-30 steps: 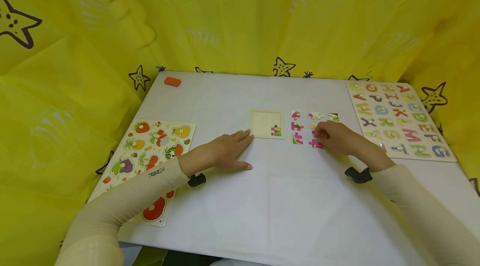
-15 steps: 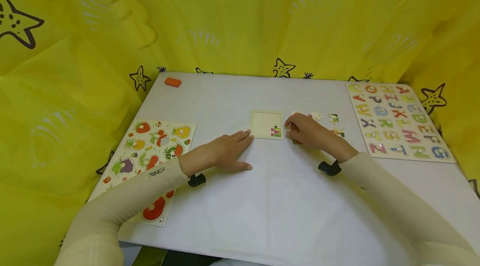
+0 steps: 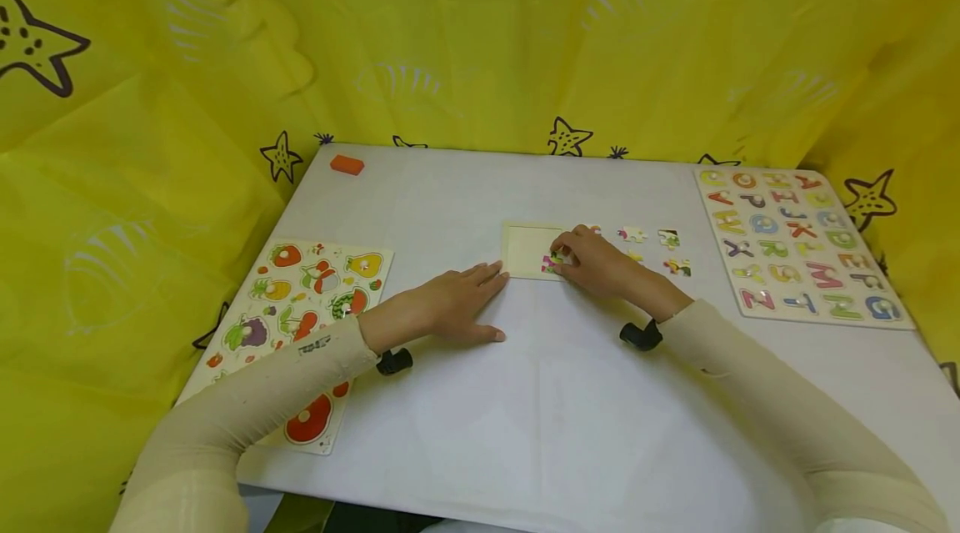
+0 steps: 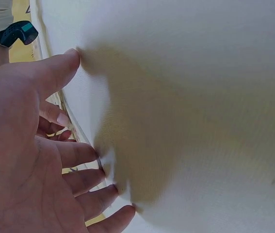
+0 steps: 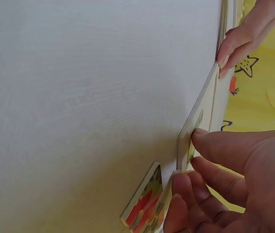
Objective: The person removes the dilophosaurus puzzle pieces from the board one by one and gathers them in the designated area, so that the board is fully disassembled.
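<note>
A small square wooden puzzle tray [image 3: 530,275] lies mid-table, with a pink and green jigsaw piece [image 3: 551,265] in its lower right corner. My left hand [image 3: 467,304] rests on the table with fingers spread, fingertips at the tray's left edge. In the right wrist view, the thumb and index finger of my right hand [image 5: 244,170] pinch at a green-tinged jigsaw piece [image 5: 199,120] inside the tray's border, the other fingers curled beside it. From the head view, my right hand [image 3: 596,262] covers the tray's right edge and some loose pieces.
Loose jigsaw pieces lie right of the tray, among them a white one [image 3: 633,234] and a green one [image 3: 669,238]. A fruit peg board [image 3: 303,299] lies left, partly under the left arm. An alphabet board [image 3: 802,245] lies right; an orange block [image 3: 347,165] sits at the back left.
My right hand has moved left from the loose jigsaw pieces to the right side of the puzzle tray. The left hand has stayed in place at the tray's left edge.
</note>
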Tool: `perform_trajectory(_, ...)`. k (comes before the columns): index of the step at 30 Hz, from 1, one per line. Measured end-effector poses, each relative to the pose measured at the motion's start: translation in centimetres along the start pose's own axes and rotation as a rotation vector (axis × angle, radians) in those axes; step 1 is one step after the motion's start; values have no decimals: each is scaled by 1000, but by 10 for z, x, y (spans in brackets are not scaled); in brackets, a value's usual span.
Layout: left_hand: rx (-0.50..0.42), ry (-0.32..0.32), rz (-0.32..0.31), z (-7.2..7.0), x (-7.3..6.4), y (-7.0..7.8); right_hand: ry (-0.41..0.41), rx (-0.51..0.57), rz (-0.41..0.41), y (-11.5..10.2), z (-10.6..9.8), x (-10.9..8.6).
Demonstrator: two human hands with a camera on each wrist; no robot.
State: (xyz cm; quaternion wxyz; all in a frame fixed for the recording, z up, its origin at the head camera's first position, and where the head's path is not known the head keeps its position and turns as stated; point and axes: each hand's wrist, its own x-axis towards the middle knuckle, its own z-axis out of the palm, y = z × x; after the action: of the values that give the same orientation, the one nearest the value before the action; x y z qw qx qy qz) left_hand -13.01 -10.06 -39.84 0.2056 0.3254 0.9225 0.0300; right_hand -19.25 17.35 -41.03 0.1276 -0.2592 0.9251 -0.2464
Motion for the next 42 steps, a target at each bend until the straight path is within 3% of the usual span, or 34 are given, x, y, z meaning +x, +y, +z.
perform_trajectory(16, -1, -12, 2, -2, 1, 0, -28, 87, 3, 0, -3, 7)
perform_trajectory(26, -9, -22, -7, -1, 2, -1, 85, 118, -37, 4, -5, 2)
perform_trajectory(37, -16, -15, 3, -1, -1, 0, 130, 110, 44, 24, -45, -33)
perform_trajectory(42, -15, -7, 8, -1, -2, 0, 72, 94, 68, 43, -70, -61)
